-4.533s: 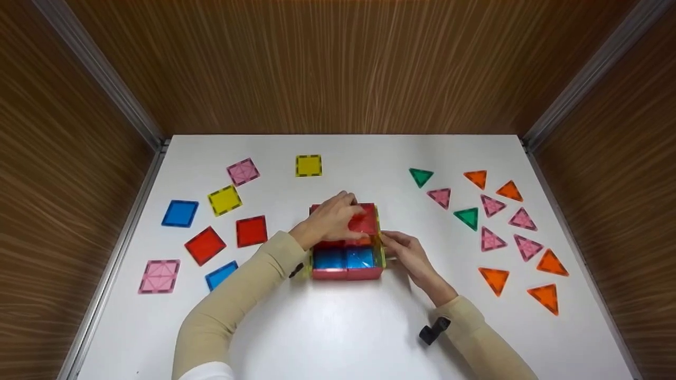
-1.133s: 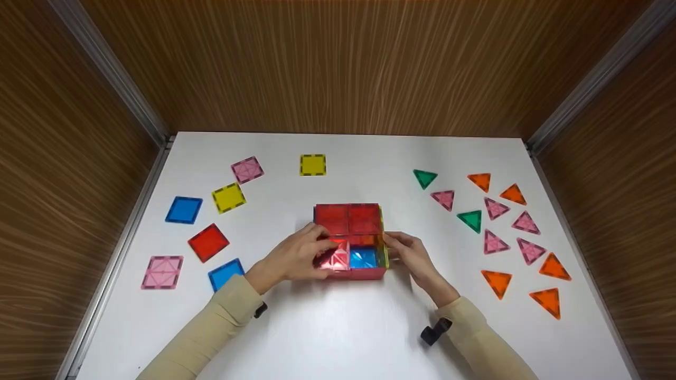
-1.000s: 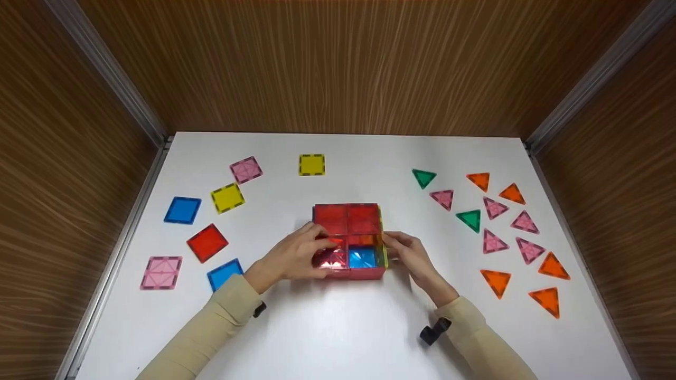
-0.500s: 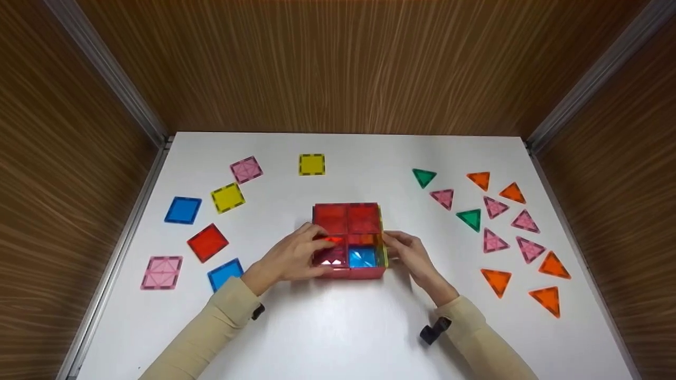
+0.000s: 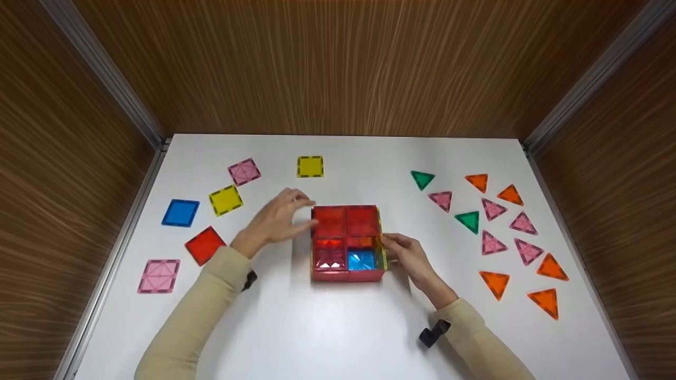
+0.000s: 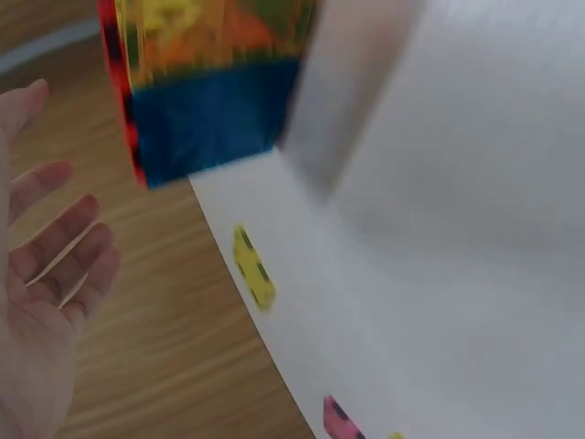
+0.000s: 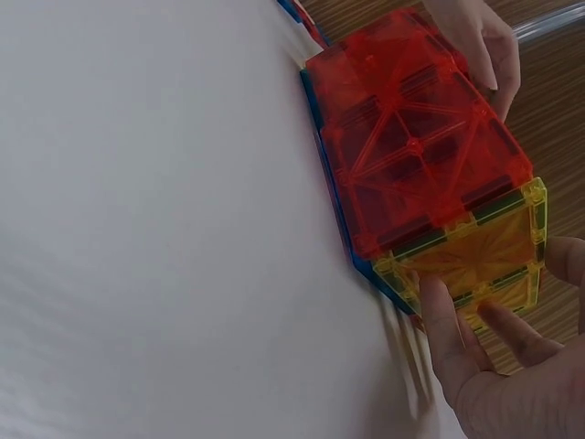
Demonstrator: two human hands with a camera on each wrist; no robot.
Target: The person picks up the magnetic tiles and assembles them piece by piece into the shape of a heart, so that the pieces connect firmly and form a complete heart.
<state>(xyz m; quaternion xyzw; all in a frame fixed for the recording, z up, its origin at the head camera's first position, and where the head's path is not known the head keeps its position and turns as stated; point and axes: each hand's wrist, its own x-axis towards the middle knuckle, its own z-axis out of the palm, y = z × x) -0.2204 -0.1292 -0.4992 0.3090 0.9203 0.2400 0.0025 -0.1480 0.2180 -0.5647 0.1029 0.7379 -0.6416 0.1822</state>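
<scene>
A box of magnetic tiles (image 5: 362,220) stands mid-table. Red square tiles cover three quarters of its top; through the opening at the near right shows a blue tile (image 5: 362,259). Just off the box's far left side, my left hand (image 5: 275,217) has its fingers loosely extended and holds nothing; in the left wrist view they spread beside the box's blue side (image 6: 215,119). On the box's right, my right hand (image 5: 416,264) touches the yellow side tiles (image 7: 480,251) with nearly straight fingers (image 7: 439,315).
Loose square tiles lie at the left, including a blue one (image 5: 180,212), a red one (image 5: 205,245) and a pink one (image 5: 159,276). Behind the box is a yellow square (image 5: 310,166). Several triangles, such as an orange one (image 5: 495,284), lie at the right. Wood-grain walls enclose the table.
A loose red square from the left now covers the box's near left top quarter. My left hand has let go and moved back and left. The right hand stays at the yellow side.
</scene>
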